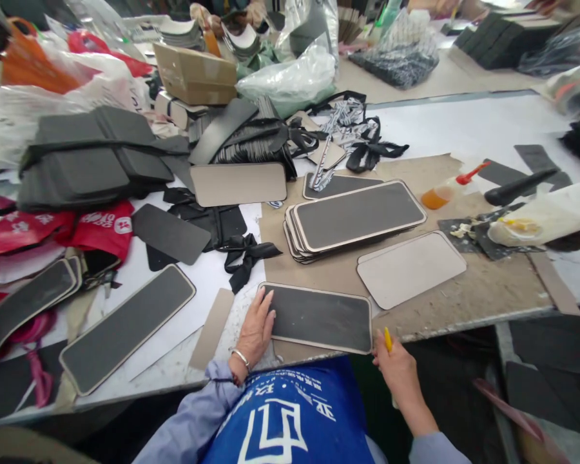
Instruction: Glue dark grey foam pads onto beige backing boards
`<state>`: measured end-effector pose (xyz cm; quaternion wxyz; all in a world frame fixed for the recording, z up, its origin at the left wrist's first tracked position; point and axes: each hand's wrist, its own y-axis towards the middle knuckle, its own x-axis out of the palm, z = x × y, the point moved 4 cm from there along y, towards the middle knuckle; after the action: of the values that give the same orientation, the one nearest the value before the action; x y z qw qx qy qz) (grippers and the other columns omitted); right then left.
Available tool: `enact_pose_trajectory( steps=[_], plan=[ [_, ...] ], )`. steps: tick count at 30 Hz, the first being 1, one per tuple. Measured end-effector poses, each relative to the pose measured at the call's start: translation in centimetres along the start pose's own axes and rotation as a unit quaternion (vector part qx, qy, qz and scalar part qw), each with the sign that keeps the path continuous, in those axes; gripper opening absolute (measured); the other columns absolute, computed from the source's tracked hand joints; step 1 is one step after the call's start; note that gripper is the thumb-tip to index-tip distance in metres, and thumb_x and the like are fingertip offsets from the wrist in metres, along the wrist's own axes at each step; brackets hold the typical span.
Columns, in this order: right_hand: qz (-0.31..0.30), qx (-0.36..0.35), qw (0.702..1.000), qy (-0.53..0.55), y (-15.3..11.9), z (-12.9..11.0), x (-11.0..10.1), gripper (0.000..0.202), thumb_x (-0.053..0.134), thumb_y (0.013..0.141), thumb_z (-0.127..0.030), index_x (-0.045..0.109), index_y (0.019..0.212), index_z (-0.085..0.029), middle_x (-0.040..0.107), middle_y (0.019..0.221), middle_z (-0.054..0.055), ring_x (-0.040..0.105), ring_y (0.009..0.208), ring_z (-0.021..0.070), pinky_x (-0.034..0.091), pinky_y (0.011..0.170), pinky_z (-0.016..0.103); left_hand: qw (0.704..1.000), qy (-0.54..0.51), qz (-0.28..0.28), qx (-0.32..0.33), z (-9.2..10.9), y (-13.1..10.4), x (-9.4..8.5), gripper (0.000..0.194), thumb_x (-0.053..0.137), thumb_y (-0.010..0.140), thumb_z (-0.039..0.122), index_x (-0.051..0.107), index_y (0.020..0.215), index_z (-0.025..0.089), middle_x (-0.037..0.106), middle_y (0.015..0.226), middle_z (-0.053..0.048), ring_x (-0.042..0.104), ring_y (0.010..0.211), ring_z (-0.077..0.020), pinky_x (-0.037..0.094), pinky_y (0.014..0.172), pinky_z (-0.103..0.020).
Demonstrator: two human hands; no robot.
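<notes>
A rounded dark grey panel with a beige border (319, 317) lies flat at the table's front edge. My left hand (257, 327) rests on its left end, fingers stretched out. At its right corner is my right hand (400, 370), closed around a slim tool with a yellow end (388, 339); the rest of the tool is mostly hidden. Behind the panel sits a stack of similar bordered panels (357, 216). Two overlapping plain beige panels (412, 269) lie to the right of the stack. Another bordered panel (128, 328) lies at the left, angled.
An orange glue bottle with a red nozzle (437, 197) stands at the right, near a glue-smeared white container (544, 216). Black straps (244, 254), a cardboard box (194, 72) and plastic bags (290, 77) crowd the left and back. A co-worker's hands (207, 19) show at the far side.
</notes>
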<state>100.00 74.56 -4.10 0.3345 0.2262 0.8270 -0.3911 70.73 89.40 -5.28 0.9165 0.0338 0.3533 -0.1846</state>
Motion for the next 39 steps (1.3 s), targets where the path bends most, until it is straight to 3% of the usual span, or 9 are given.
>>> enact_pose_trajectory(
  steps=[2, 4, 8, 13, 20, 26, 30, 34, 39],
  plan=[
    [0.029, -0.018, 0.999, -0.028, 0.2, -0.2, -0.6, 0.038, 0.034, 0.079, -0.054, 0.052, 0.075, -0.021, 0.061, 0.056, 0.004, 0.06, 0.052, 0.0184, 0.046, 0.052, 0.028, 0.975, -0.137, 0.08, -0.159, -1.6, -0.1, -1.5, 0.04, 0.04, 0.084, 0.024, 0.045, 0.123, 0.019, 0.043, 0.133, -0.011, 0.036, 0.125, -0.0197, 0.028, 0.107, -0.041],
    [0.038, -0.028, 0.998, -0.048, 0.4, -0.6, -0.6, 0.037, 0.034, 0.079, -0.052, 0.051, 0.079, -0.02, 0.061, 0.06, 0.005, 0.06, 0.054, 0.0196, 0.045, 0.052, 0.029, 0.927, -0.228, 0.106, -0.28, -3.0, -0.2, -2.2, 0.037, 0.041, 0.082, 0.024, 0.048, 0.118, 0.017, 0.051, 0.124, -0.013, 0.048, 0.114, -0.0198, 0.04, 0.098, -0.04],
    [0.017, -0.016, 0.995, -0.093, 0.9, -1.1, -0.2, 0.037, 0.03, 0.078, -0.052, 0.049, 0.083, -0.02, 0.059, 0.062, 0.006, 0.06, 0.056, 0.0218, 0.043, 0.054, 0.031, 0.895, -0.274, 0.067, -0.345, -4.1, 0.3, -2.4, 0.035, 0.045, 0.076, 0.026, 0.054, 0.105, 0.009, 0.064, 0.092, -0.014, 0.063, 0.082, -0.0186, 0.053, 0.071, -0.033],
    [-0.004, -0.025, 0.986, -0.162, 1.2, -1.4, -0.4, 0.038, 0.026, 0.078, -0.051, 0.05, 0.08, -0.021, 0.06, 0.068, 0.008, 0.06, 0.07, 0.025, 0.042, 0.063, 0.032, 0.907, -0.256, 0.031, -0.333, -3.8, 0.7, -1.7, 0.024, 0.06, 0.064, 0.037, 0.062, 0.073, 0.014, 0.06, 0.062, -0.002, 0.058, 0.064, -0.0167, 0.047, 0.057, -0.026],
    [-0.033, -0.024, 0.985, -0.168, 1.5, -2.1, -0.6, 0.038, 0.037, 0.075, -0.056, 0.052, 0.07, -0.022, 0.06, 0.063, 0.005, 0.059, 0.066, 0.0234, 0.041, 0.059, 0.029, 0.937, -0.16, 0.039, -0.308, -3.0, 0.7, -1.1, 0.025, 0.057, 0.064, 0.038, 0.049, 0.052, 0.018, 0.043, 0.045, 0.005, 0.048, 0.052, -0.0137, 0.037, 0.049, -0.024],
    [-0.059, -0.066, 0.983, -0.162, 1.8, -2.9, 0.4, 0.037, 0.038, 0.079, -0.053, 0.052, 0.07, -0.02, 0.061, 0.062, 0.005, 0.059, 0.063, 0.0213, 0.041, 0.057, 0.028, 0.952, -0.083, 0.06, -0.289, -2.5, -0.7, -3.1, 0.025, 0.051, 0.072, 0.04, 0.054, 0.06, 0.017, 0.052, 0.053, 0.001, 0.053, 0.058, -0.0177, 0.041, 0.056, -0.029],
    [-0.103, -0.084, 0.966, -0.223, 1.6, -3.3, 1.6, 0.035, 0.034, 0.085, -0.047, 0.054, 0.08, -0.019, 0.063, 0.068, 0.007, 0.061, 0.067, 0.0225, 0.04, 0.058, 0.029, 0.963, 0.018, 0.133, -0.234, -1.0, -1.5, -4.2, 0.027, 0.05, 0.077, 0.037, 0.057, 0.093, 0.017, 0.061, 0.089, -0.009, 0.054, 0.088, -0.0253, 0.041, 0.081, -0.04],
    [-0.12, -0.08, 0.949, -0.281, 1.1, -3.9, 1.7, 0.035, 0.031, 0.088, -0.045, 0.054, 0.09, -0.018, 0.065, 0.077, 0.009, 0.063, 0.073, 0.0241, 0.039, 0.057, 0.029, 0.981, 0.143, 0.101, -0.084, 2.7, 0.5, -1.6, 0.025, 0.042, 0.085, 0.037, 0.053, 0.092, 0.017, 0.058, 0.087, -0.009, 0.053, 0.084, -0.022, 0.044, 0.078, -0.036],
    [-0.125, -0.067, 0.945, -0.294, 0.7, -4.4, 1.4, 0.037, 0.029, 0.089, -0.046, 0.053, 0.096, -0.018, 0.066, 0.08, 0.011, 0.064, 0.076, 0.0252, 0.04, 0.058, 0.03, 0.958, 0.239, -0.009, -0.156, 4.8, 5.3, 2.0, 0.039, 0.052, 0.075, 0.056, 0.052, 0.078, 0.017, 0.057, 0.08, -0.009, 0.053, 0.079, -0.0252, 0.043, 0.067, -0.035]
  ],
)
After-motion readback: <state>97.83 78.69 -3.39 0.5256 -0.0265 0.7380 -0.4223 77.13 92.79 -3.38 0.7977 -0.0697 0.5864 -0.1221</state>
